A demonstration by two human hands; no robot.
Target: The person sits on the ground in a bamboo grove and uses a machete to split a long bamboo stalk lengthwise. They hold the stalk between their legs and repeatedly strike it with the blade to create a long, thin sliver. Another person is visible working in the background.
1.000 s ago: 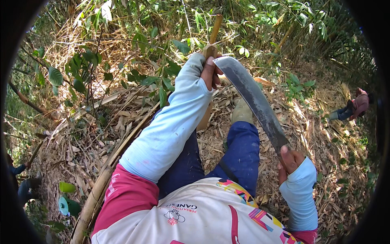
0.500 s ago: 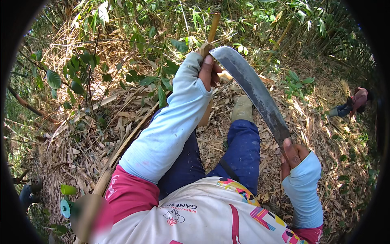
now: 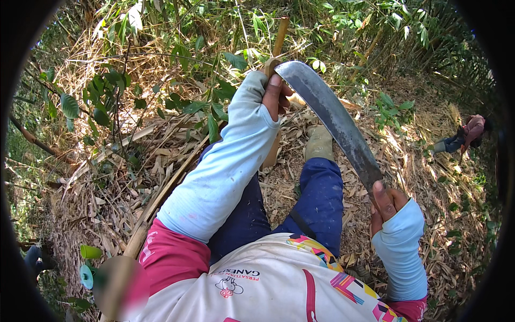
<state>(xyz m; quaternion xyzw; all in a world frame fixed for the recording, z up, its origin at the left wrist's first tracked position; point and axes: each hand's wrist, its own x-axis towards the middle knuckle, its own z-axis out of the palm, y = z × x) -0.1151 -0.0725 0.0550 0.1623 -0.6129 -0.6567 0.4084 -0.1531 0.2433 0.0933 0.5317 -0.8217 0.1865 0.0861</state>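
My right hand (image 3: 387, 203) is closed around the grip end of a machete (image 3: 333, 114), whose grip is mostly hidden in my fist. The long, dark, curved blade slants up and left, its broad tip close to my left thumb. My left hand (image 3: 274, 95) is closed, thumb up, on a tan wooden piece (image 3: 271, 65) right beside the blade tip. Just beyond that piece rises a brown stick (image 3: 281, 33); whether the two are joined I cannot tell. Below my left hand a flat tan length of wood (image 3: 272, 153) stands between my legs.
A long pole (image 3: 140, 232) runs under my left arm. Dry leaf litter (image 3: 115, 196) covers the ground around my boot (image 3: 319, 144). Leafy branches (image 3: 110, 91) reach in at the left. Another person (image 3: 472, 133) is off to the right. A green cup (image 3: 90, 251) shows at lower left.
Both hands and the machete hold nearly the same place; the blade and its tip have shifted very slightly left.
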